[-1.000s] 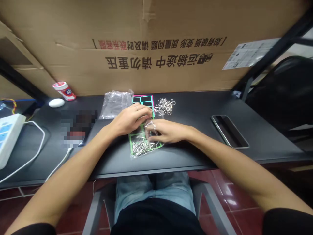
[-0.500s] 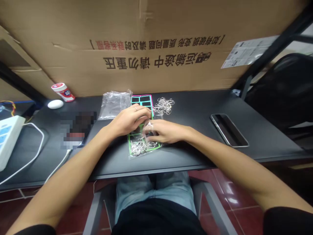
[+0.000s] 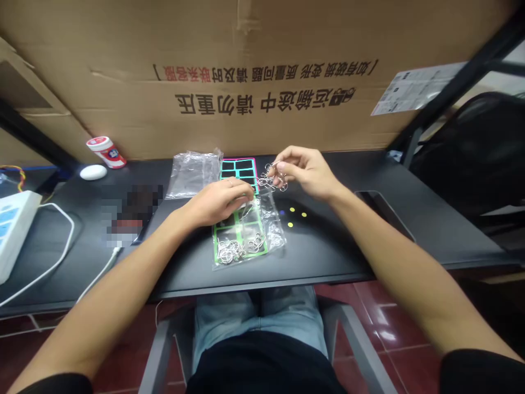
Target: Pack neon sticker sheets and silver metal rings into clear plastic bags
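A tangle of silver wire rings (image 3: 275, 180) lies on the dark surface (image 3: 328, 257), just right of a black tray with a teal and pink frame (image 3: 240, 174). The right hand (image 3: 305, 172) is raised over the tangle, its forearm reaching in from the lower right and its wrist bent. Its fingers (image 3: 283, 167) are drawn narrow, with thumb and forefinger pinched on a ring at the top of the tangle.

The left hand (image 3: 217, 203) lies palm down, its forearm angled in from the lower left. Its fingers (image 3: 241, 189) curl close together on a clear plastic bag (image 3: 273, 227); whether they grip it, I cannot tell. The bag overlaps a green-framed tray (image 3: 238, 232), and more rings sit in that tray's lower compartments.

A second crumpled plastic bag (image 3: 192, 175) lies to the left of the teal and pink tray. Farther left are a red and white jar (image 3: 106, 152), a white oval object (image 3: 93, 172) and a white power strip (image 3: 14, 230). A large cardboard box (image 3: 266, 71) stands along the back edge of the surface.
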A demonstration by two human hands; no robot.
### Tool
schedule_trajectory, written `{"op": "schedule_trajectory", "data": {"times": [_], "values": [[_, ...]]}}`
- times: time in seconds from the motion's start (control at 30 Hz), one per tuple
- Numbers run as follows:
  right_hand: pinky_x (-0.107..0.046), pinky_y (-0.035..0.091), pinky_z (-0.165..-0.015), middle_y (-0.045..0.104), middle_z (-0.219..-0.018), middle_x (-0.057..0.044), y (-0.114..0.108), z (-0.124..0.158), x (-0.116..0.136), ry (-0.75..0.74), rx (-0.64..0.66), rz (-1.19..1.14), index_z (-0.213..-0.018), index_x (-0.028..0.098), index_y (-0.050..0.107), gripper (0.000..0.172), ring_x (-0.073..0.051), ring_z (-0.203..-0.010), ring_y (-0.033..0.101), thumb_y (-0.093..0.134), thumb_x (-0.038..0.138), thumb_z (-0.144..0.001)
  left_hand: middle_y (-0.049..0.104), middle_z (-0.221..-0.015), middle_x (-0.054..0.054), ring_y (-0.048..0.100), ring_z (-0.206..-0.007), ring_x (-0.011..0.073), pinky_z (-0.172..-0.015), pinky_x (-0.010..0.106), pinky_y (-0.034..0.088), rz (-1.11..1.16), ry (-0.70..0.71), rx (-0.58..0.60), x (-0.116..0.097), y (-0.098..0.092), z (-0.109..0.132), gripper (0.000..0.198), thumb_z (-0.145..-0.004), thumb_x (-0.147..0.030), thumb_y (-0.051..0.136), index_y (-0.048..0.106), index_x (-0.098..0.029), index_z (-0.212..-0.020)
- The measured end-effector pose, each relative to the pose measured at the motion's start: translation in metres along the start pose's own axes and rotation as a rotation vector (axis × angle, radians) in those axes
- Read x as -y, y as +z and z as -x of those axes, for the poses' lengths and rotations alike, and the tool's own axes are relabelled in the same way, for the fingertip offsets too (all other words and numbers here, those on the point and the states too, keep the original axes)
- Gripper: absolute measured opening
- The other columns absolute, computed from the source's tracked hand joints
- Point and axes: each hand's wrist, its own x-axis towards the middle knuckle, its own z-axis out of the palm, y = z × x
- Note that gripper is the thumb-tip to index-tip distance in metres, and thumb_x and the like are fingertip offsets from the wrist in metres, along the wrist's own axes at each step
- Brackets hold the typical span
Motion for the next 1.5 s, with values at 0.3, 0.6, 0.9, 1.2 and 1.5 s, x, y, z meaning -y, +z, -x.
{"op": "schedule_trajectory", "data": {"times": [0.3,0.6,0.9,1.2,1.5], "values": [[-0.054,0.061,-0.106,0.085,-0.117,-0.013,-0.018,-0.009,-0.043,-0.081,-0.225,0.639,-0.112,0.020,0.079,0.020,-0.033,-0.110,0.079,0.065,0.029,-0.101,0.080,-0.128,0.007,0.075,-0.121,0.0217,-0.103,0.040,0.060,0.011,-0.003,0.028,0.001,0.000,0.000,0.020,-0.114,-0.024,0.052,0.071,-0.026,-0.119],[-0.066,0.036,-0.133,0.072,-0.154,-0.014,0.005,-0.005,-0.046,-0.356,0.267,0.854,-0.146,0.020,0.075,0.051,-0.034,-0.152,0.057,0.046,0.012,-0.105,0.080,-0.126,0.007,0.075,-0.116,0.0217,-0.102,0.040,0.061,0.012,-0.001,0.035,0.000,0.000,-0.001,0.019,-0.114,-0.025,0.052,0.071,-0.025,-0.118],[-0.072,0.033,-0.131,0.079,-0.132,-0.020,-0.010,-0.006,-0.041,-0.264,0.238,1.026,-0.114,0.016,0.083,0.032,-0.041,-0.140,0.063,0.054,0.016,-0.101,0.080,-0.125,0.007,0.075,-0.119,0.0218,-0.102,0.040,0.061,0.012,-0.010,0.036,-0.001,-0.001,-0.001,0.021,-0.114,-0.026,0.052,0.072,-0.025,-0.119],[-0.034,0.059,-0.077,0.082,-0.088,-0.004,0.010,0.015,0.010,-0.138,0.481,0.402,-0.095,0.021,0.084,0.014,-0.021,-0.076,0.072,0.076,0.032,-0.096,0.081,-0.123,0.008,0.076,-0.115,0.0223,-0.100,0.040,0.062,-0.008,-0.016,0.020,0.000,-0.001,0.000,0.022,-0.113,-0.027,0.053,0.074,-0.024,-0.118],[-0.028,0.052,-0.072,0.076,-0.107,-0.005,0.043,0.018,0.006,-0.232,0.794,0.381,-0.120,0.022,0.087,0.029,-0.013,-0.072,0.062,0.085,0.041,-0.099,0.080,-0.125,0.007,0.075,-0.120,0.0229,-0.104,0.041,0.061,-0.026,-0.013,-0.028,-0.002,-0.002,0.000,0.019,-0.114,-0.028,0.053,0.072,-0.025,-0.118]]}}
